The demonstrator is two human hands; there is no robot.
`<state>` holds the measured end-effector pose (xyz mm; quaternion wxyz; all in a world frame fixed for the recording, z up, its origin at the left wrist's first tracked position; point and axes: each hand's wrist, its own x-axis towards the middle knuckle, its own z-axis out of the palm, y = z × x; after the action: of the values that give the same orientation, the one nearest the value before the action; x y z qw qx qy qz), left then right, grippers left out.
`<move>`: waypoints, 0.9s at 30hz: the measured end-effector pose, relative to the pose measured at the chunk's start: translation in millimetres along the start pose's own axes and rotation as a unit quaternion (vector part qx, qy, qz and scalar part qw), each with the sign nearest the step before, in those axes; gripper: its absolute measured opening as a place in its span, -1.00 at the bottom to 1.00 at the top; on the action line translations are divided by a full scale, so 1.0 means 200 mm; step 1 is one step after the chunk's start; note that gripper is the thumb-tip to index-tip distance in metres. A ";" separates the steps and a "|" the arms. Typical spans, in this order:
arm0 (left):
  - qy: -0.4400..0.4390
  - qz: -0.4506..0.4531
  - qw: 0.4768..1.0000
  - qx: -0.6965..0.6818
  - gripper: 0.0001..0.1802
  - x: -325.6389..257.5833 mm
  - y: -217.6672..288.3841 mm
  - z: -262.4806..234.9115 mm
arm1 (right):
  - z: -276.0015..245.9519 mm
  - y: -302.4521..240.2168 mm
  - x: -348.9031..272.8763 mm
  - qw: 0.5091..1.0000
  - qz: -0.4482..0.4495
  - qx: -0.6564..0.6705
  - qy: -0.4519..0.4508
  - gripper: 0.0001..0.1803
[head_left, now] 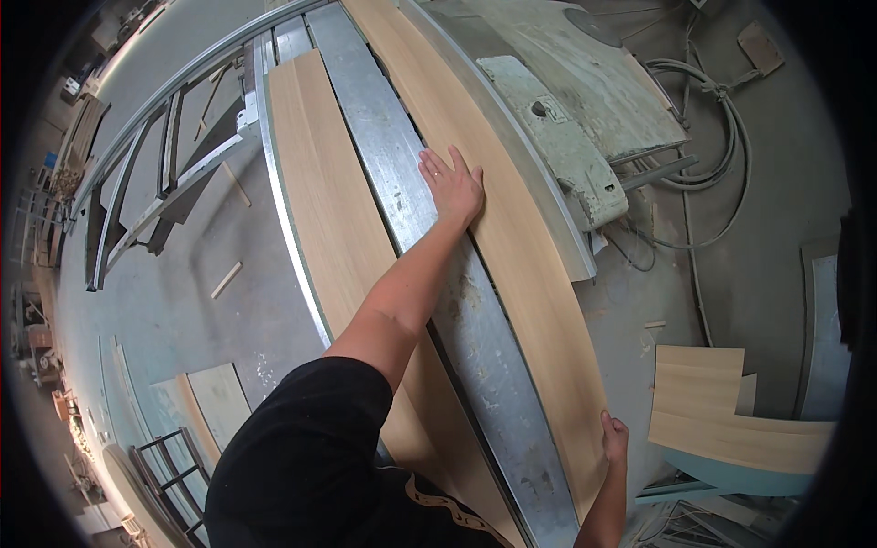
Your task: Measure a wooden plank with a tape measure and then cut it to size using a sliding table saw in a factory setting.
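Note:
A long light wood-grain board lies along the right side of a grey metal machine table, close against a metal fence. My left hand rests flat at this board's left edge, its fingers spread and partly over the bare metal. Near the close end of the same board, my right hand grips the right edge, thumb on top and the other fingers largely hidden. Under my left forearm a second wood-grain board lies on the table's left part, separated from the first by the metal strip.
Beyond the fence stands a worn pale green machine housing. Coiled cables hang at the right. Cut board pieces lie at the lower right. A metal frame arm juts out on the left, above floor with wood scraps.

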<state>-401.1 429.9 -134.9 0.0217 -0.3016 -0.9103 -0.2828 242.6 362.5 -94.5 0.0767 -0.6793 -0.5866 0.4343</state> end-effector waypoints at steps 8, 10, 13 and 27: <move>-0.010 -0.010 1.000 0.009 -0.15 0.17 -0.06 0.01 | 0.09 -0.12 0.06 1.000 0.005 0.013 0.001 -0.33; -0.009 -0.010 1.000 0.011 -0.15 0.20 -0.07 0.02 | 0.11 -0.14 0.08 1.000 0.009 0.010 0.004 -0.32; -0.009 -0.012 1.000 0.012 -0.14 0.26 -0.08 0.02 | 0.13 -0.17 0.11 1.000 0.000 0.007 0.008 -0.32; 0.008 -0.014 1.000 0.022 -0.13 0.46 -0.18 0.04 | 0.24 -0.32 0.17 1.000 -0.014 -0.025 0.009 -0.34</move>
<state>-494.8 460.1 -140.9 0.0312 -0.2858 -0.9202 -0.2658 160.3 391.0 -101.1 0.0705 -0.6767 -0.6061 0.4121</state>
